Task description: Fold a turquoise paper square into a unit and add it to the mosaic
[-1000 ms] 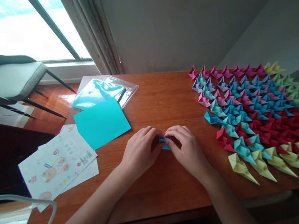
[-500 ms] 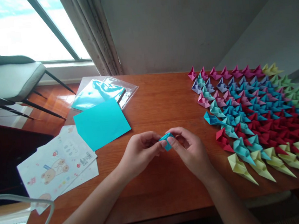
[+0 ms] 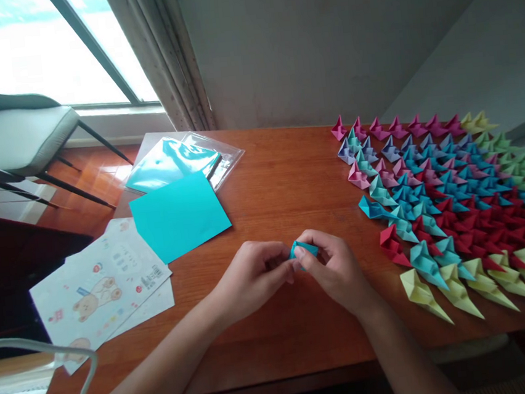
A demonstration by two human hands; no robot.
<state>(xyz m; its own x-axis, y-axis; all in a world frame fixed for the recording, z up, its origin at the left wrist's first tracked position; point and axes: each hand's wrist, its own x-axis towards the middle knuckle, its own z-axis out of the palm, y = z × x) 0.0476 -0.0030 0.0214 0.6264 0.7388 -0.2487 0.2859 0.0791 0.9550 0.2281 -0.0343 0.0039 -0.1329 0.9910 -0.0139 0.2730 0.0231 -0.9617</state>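
Note:
A small piece of folded blue paper (image 3: 308, 248) is held up over the wooden table, in front of me. My right hand (image 3: 337, 267) pinches it, the thumb lying across its near face and the fingers bent behind it. At its left edge, my left hand (image 3: 258, 276) has thumb and fingers closed together on the paper; the fingertips there are partly hidden. Left of my hands lies a flat turquoise sheet (image 3: 181, 217). Rows of folded paper boats in several colours, among them a blue boat (image 3: 373, 208) and a yellow boat (image 3: 424, 296), stand to the right.
Clear plastic packets (image 3: 173, 162) with turquoise paper lie at the back left of the table (image 3: 283, 176). White printed sheets with a bear picture (image 3: 100, 296) overhang the left edge. A white cable (image 3: 83, 387) curves at the lower left, and a grey chair (image 3: 15, 134) stands by the window.
The folded blue paper has turned in my fingers and shifted slightly right and down. My left fingertips have moved to its left edge. The boats and sheets lie as before.

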